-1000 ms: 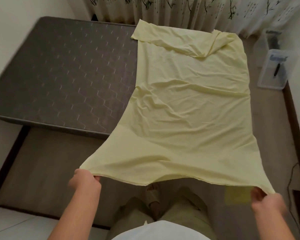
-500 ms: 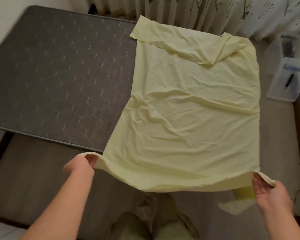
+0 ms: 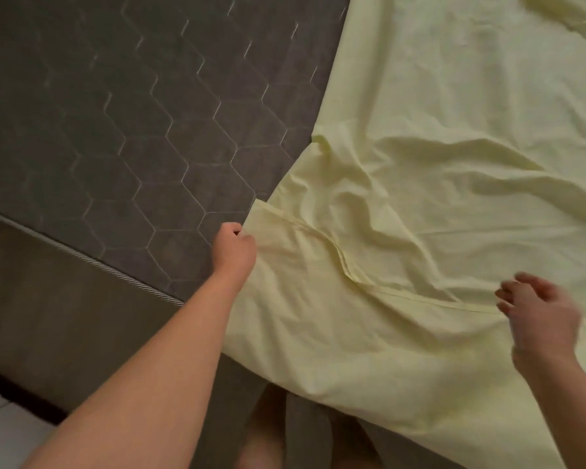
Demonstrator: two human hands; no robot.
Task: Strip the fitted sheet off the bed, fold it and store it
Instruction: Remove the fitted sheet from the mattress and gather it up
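Observation:
The pale yellow fitted sheet (image 3: 454,137) lies spread over the right part of the bare grey quilted mattress (image 3: 132,113), its near end folded forward so a hemmed edge runs across the lower fabric. My left hand (image 3: 233,247) pinches the folded sheet's left corner at the mattress's front edge. Blurred by motion, my right hand (image 3: 535,313) hovers over the hem at the right with its fingers spread, holding nothing.
The dark bed frame (image 3: 58,333) runs below the mattress at the left, with a strip of white floor (image 3: 4,434) beyond it. The sheet's near edge hangs over the frame by my legs (image 3: 271,434).
My hands carried the sheet's near edge forward and laid it on the bed. My right hand let go of its corner. The camera moved in closer and lower.

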